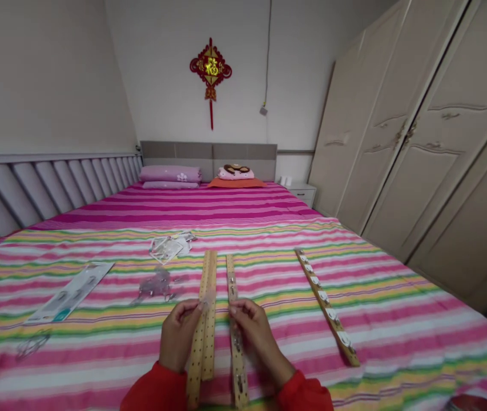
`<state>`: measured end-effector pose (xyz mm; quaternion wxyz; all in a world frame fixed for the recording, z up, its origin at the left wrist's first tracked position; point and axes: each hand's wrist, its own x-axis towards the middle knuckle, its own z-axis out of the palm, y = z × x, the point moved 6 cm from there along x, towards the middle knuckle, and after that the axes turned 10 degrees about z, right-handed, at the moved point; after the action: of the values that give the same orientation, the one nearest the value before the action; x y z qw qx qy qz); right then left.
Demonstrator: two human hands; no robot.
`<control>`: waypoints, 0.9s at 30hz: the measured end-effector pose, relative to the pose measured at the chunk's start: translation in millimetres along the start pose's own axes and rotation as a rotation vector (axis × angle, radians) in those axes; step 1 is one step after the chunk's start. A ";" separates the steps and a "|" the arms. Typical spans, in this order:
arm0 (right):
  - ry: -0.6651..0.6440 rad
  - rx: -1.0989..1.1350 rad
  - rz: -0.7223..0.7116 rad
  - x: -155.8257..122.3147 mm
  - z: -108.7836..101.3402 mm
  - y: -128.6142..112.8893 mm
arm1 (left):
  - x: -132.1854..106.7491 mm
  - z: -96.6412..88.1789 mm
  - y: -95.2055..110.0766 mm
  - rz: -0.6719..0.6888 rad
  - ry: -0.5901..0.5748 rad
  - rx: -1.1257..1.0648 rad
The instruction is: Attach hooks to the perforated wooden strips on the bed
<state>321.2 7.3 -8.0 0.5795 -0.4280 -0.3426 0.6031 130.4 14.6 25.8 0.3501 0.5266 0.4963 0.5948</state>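
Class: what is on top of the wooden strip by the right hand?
Small metallic pieces sit along the wooden strip; whatever the right hand covers near its middle cannot be seen.

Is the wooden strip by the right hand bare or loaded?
Loaded, at least partly: small shiny pieces show along the wooden strip, beyond the right hand and toward the near end. Whether they're fastened, I cannot tell.

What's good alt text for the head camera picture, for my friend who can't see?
A person's left hand holds a small clear piece over two dotted tan strips, while the right hand is at a third strip with metal bits. On the striped bed cover, another strip with white pieces lies to the right.
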 end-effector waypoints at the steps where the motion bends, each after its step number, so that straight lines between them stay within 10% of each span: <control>1: -0.020 0.014 0.004 -2.5 4.2 -2.5 | -2.4 6.5 3.0 0.019 -0.019 0.001; 15: 0.054 -0.003 0.016 2.1 -5.1 -5.6 | -16.4 53.3 10.5 0.161 -0.201 0.028; 27: 0.069 -0.070 -0.030 107.2 -7.1 -37.9 | 97.0 95.4 -15.2 0.074 -0.248 -0.040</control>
<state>347.1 116.7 10.8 0.5846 -0.4634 -0.3498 0.5667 202.3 130.8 33.8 0.3970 0.6070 0.4172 0.5476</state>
